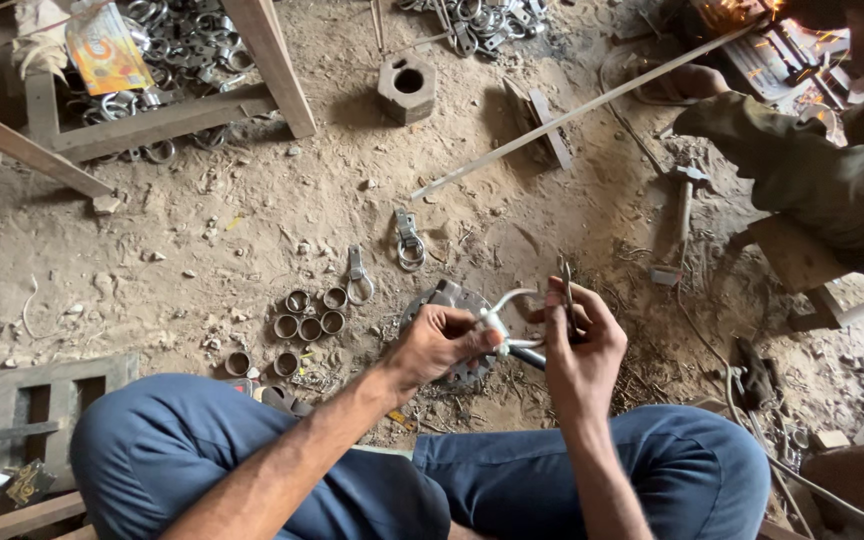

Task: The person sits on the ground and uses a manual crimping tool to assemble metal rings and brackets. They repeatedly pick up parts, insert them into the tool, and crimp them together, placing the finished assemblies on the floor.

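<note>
Knees in blue trousers (252,450) sit nearest the lens, crossed on the dirt floor (202,250), both forearms reaching out over them. Left hand (437,340) is closed to a pinch, thumb and fingers on a bent grey metal loop (500,312), holding it up off the ground at chest level where it's easy to see. Right hand (582,345) is curled shut around a thin flat metal strip (567,290) standing upright between the fingers; a dark handle-like piece (530,356) pokes out below the palm, touching the loop's end. Can't tell what that piece is.

Directly under the hands: a round metal plate (452,305), probably used as a work base. Left of it, short steel rings (307,315) stand grouped on end, within arm's reach. Two ring-and-strap pieces (409,240) lie further out. A long rod (572,115) runs diagonally toward another person (812,170), sparks near the top edge.
</note>
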